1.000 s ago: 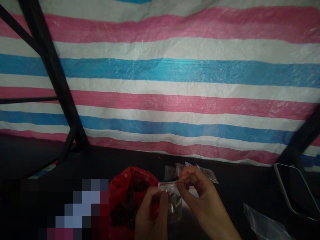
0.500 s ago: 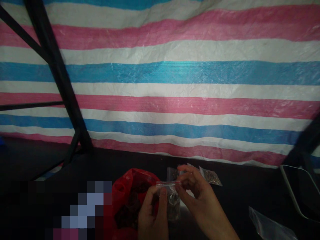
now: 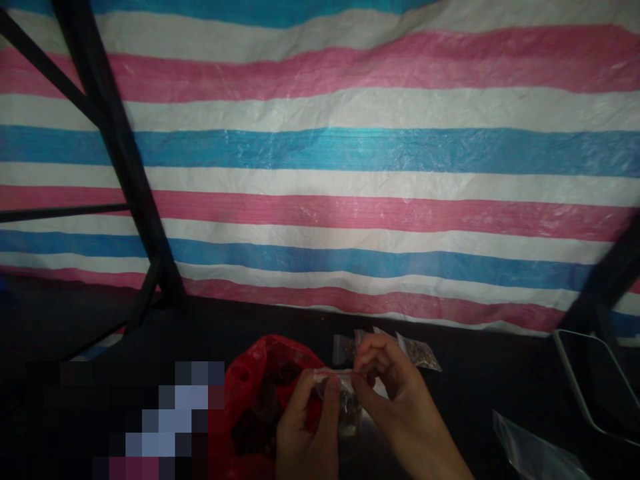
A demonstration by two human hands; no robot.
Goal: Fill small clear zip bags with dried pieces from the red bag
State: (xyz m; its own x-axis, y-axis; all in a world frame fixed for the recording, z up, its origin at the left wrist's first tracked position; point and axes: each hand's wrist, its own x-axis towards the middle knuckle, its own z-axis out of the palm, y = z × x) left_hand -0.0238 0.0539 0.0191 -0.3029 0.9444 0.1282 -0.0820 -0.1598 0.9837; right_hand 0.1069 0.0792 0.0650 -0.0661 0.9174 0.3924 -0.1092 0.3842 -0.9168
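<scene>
A small clear zip bag (image 3: 349, 408) with brownish bits inside hangs upright between my two hands. My left hand (image 3: 311, 420) pinches its top edge at the left, thumb in front. At the right end of the same edge, my right hand (image 3: 393, 393) grips with thumb and index finger, its other fingers curled. To the left stands an open red plastic bag (image 3: 240, 380) with dark contents that I cannot make out; my left hand covers part of it. Behind my right hand lie several filled zip bags (image 3: 419, 352), partly hidden.
A flat clear plastic bag (image 3: 540, 450) lies at the lower right, near a dark slab with a pale rim (image 3: 597, 383). Behind the black table (image 3: 240, 320) hangs a striped plastic sheet (image 3: 350, 213). A black metal frame (image 3: 120, 160) rises at the left.
My right hand's fingers have shifted slightly left along the zip bag's top edge, closer to my left thumb. Both hands still hold the bag. The view has tilted slightly.
</scene>
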